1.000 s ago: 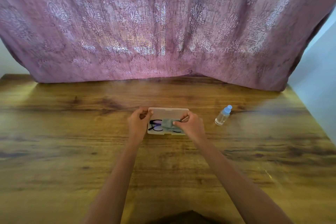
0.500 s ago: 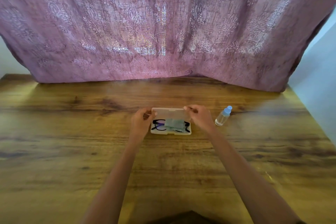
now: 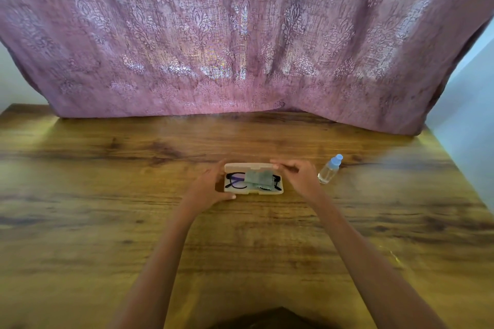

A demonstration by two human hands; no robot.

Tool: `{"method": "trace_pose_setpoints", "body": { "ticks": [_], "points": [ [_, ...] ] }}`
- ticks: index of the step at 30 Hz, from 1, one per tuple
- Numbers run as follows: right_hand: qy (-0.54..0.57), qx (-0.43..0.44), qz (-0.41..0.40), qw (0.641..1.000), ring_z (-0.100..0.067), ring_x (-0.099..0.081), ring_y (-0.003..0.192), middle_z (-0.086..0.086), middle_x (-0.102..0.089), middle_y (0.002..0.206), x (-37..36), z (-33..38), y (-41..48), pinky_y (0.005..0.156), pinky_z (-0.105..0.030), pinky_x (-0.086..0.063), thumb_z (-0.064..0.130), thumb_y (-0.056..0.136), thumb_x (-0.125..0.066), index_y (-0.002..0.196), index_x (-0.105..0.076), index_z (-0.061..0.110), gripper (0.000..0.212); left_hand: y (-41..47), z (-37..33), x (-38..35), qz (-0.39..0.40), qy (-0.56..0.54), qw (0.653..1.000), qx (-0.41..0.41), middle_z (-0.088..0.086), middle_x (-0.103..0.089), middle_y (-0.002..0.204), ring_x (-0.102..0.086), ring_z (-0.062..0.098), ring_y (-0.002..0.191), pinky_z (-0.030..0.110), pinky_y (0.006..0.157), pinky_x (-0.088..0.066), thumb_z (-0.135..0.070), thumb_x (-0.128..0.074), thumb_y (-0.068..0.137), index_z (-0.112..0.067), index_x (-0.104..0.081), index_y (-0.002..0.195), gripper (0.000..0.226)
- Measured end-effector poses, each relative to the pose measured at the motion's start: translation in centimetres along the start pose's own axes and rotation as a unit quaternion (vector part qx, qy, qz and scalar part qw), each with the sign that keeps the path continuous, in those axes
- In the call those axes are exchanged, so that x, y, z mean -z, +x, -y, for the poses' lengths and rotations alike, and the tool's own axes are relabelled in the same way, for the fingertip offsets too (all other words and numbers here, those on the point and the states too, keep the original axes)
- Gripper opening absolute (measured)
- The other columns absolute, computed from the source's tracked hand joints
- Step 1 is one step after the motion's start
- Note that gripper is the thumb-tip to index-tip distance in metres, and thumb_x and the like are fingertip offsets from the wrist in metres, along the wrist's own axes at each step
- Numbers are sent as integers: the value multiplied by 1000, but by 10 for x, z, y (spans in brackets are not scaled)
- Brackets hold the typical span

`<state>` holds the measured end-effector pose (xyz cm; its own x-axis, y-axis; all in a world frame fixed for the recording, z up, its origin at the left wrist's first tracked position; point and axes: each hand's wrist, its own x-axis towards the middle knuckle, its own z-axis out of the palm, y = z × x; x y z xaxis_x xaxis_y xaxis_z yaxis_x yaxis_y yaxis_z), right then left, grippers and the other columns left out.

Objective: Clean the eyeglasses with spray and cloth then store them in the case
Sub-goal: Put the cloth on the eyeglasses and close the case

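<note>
A pale translucent case [image 3: 267,192] lies open on the wooden table [image 3: 107,195] at the centre. Black-framed eyeglasses [image 3: 235,180] lie inside it, with a folded grey-green cloth [image 3: 258,177] on top of them. The lid [image 3: 248,166] stands tilted over the back of the case. My left hand [image 3: 207,189] holds the case's left end, thumb along its front corner. My right hand [image 3: 299,176] pinches the lid's right corner. A small clear spray bottle [image 3: 328,170] with a blue cap stands just right of my right hand.
A pink patterned curtain [image 3: 240,48] hangs along the table's back edge. A pale wall [image 3: 470,115] borders the table's right side. A dark shape [image 3: 267,319] shows at the bottom edge.
My right hand left the cloth inside the case and moved up to the lid's right corner. My left hand slid down the case's left end. The lid has tipped forward.
</note>
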<state>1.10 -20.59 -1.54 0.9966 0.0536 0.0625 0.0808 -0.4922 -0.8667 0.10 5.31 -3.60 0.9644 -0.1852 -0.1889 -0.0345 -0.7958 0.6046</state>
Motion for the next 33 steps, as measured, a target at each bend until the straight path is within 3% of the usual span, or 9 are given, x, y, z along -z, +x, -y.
{"method": "trace_pose_setpoints", "body": {
  "ticks": [5,9,11,14,16,21,29,33],
  "points": [
    [4,-14,50,999,9,-61,105,12,-69,112,0,-7,-11,97,-15,-47,16,83,-74,100,-76,21,18,3,3,-3,-16,3,1000,-11,5,-53,133,-47,26,124,41,96,-44,-46,-77,72,-45,-20,144,92],
    [-28,30,34,999,-1,-62,109,8,-67,117,-6,-11,-19,97,-15,-47,15,81,-76,100,-75,17,19,5,6,-8,-30,46,997,-58,-1,-51,138,-43,23,127,36,97,-40,-43,-74,76,-32,-38,140,74],
    [-54,32,43,997,-1,-60,112,10,-64,124,-6,-11,-21,101,-18,-42,24,76,-81,103,-72,20,29,5,8,-9,-37,32,996,-71,0,-50,139,-43,23,127,37,99,-38,-41,-72,79,-29,-39,141,72],
    [-137,47,98,985,-3,-42,124,12,-53,133,-10,-12,-24,110,-31,-29,29,73,-82,119,-57,28,51,2,7,-9,-46,31,995,-79,2,-50,139,-43,23,125,38,98,-40,-42,-65,86,-35,-32,146,69],
    [-190,52,113,974,-11,-43,127,7,-47,141,-13,-12,-25,110,-34,-31,26,78,-77,126,-48,30,56,-1,6,-8,-62,48,991,-109,3,-52,137,-47,23,121,35,94,-42,-41,-58,90,-38,-30,147,63],
    [-274,104,76,953,-20,-42,136,-2,-41,151,-16,-15,-25,112,-41,-37,20,93,-62,146,-38,25,59,-5,1,-9,-92,101,982,-128,3,-55,135,-53,23,118,38,92,-48,-42,-64,86,-31,-35,146,67],
    [-281,141,49,948,-31,-44,135,-12,-44,148,-20,-18,-30,108,-47,-41,15,97,-56,145,-43,15,49,-8,-4,-17,-182,152,958,-158,7,-66,123,-65,27,103,37,81,-51,-17,-68,85,-19,-53,135,52],
    [-276,144,43,949,-26,-44,136,-9,-44,149,-20,-20,-27,110,-43,-40,18,97,-56,145,-42,18,49,-4,-3,-17,-172,142,963,-153,5,-64,126,-62,26,106,37,85,-50,-24,-64,89,-21,-50,137,50]
  ]
}}
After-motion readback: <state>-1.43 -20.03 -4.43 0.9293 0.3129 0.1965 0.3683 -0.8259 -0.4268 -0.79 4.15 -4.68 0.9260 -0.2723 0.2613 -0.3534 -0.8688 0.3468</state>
